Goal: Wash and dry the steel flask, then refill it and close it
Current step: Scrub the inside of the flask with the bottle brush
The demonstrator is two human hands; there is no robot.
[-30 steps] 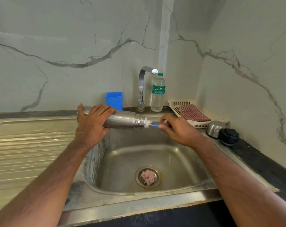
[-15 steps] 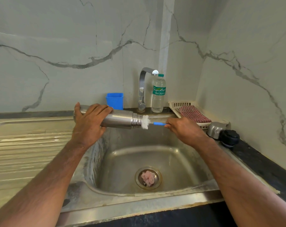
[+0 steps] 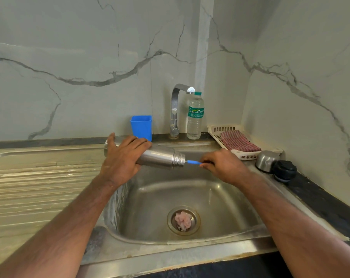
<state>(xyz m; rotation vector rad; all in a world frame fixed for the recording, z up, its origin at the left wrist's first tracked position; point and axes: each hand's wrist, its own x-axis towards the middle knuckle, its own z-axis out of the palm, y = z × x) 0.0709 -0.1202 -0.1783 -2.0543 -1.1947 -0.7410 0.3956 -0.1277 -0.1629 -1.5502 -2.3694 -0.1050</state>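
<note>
My left hand (image 3: 123,157) grips the steel flask (image 3: 162,159), which lies sideways over the sink (image 3: 190,193) with its open mouth to the right. My right hand (image 3: 223,164) pinches the blue handle of a bottle brush (image 3: 193,162). The brush's white bristle head is inside the flask's neck and hidden. The flask's steel cup (image 3: 266,159) and black stopper (image 3: 284,171) lie on the counter at the right of the sink. A plastic water bottle (image 3: 194,117) stands beside the tap (image 3: 176,109).
A blue cup (image 3: 141,127) stands behind the flask by the wall. A white rack (image 3: 218,130) holds a red checked cloth (image 3: 239,141) at the back right. A pink wad sits in the drain (image 3: 183,220). A ribbed draining board (image 3: 35,187) lies to the left.
The brush head, which was out at the flask's mouth, has been pushed into the neck. Both hands have shifted slightly.
</note>
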